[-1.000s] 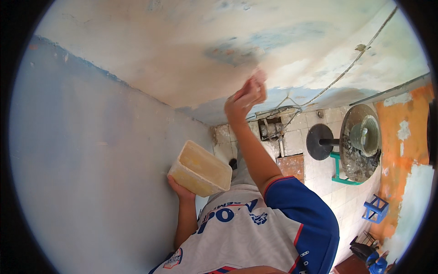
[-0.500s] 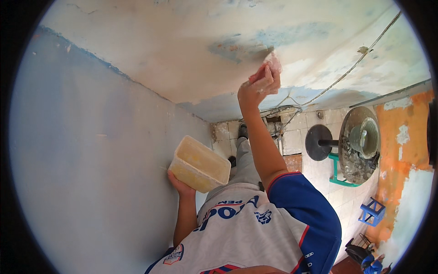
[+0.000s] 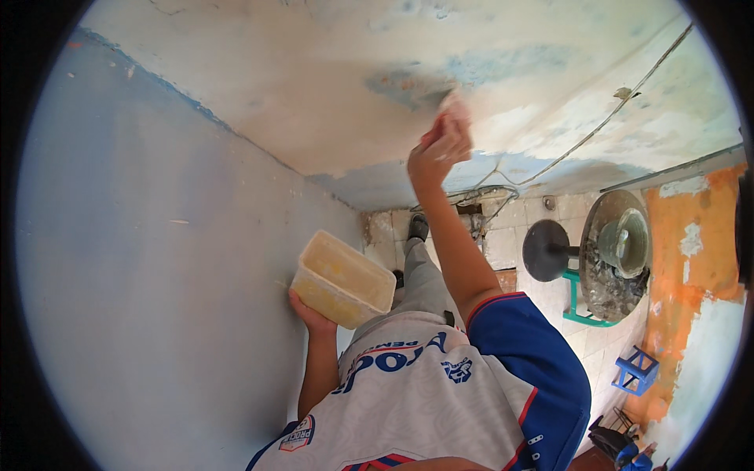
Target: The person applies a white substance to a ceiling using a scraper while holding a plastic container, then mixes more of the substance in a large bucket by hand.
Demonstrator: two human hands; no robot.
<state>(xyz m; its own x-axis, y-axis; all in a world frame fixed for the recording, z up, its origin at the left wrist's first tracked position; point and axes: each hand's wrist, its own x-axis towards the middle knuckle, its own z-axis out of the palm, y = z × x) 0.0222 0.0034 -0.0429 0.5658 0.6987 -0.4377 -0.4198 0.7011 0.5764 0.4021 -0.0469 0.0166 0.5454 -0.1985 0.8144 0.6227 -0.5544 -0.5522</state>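
Note:
My left hand [image 3: 312, 311] grips a translucent, yellowish rectangular plastic tub [image 3: 345, 308] at its lower left side. The tub is tilted, and pale smears coat its inner walls. My right arm is stretched out to the patchy wall [image 3: 314, 102] ahead. Closed in my right hand [image 3: 441, 149] is a flat, pinkish putty scraper [image 3: 453, 110] with pale residue on it. Its far edge is at the wall, just below a bluish, brown-flecked patch [image 3: 408, 85]. Motion blurs the fingers and the scraper somewhat.
A blue-grey wall [image 3: 157, 251] rises close on my left. A thin cable [image 3: 605, 118] crosses the wall ahead. To the right stand a round, stained table [image 3: 601, 279] holding a bucket [image 3: 628, 243], a green stool [image 3: 577, 306] and a blue stool [image 3: 638, 370]. Part of a person [image 3: 632, 457] shows at lower right.
My right hand has moved a little left and down along the wall with the scraper. The tub in my left hand has hardly shifted.

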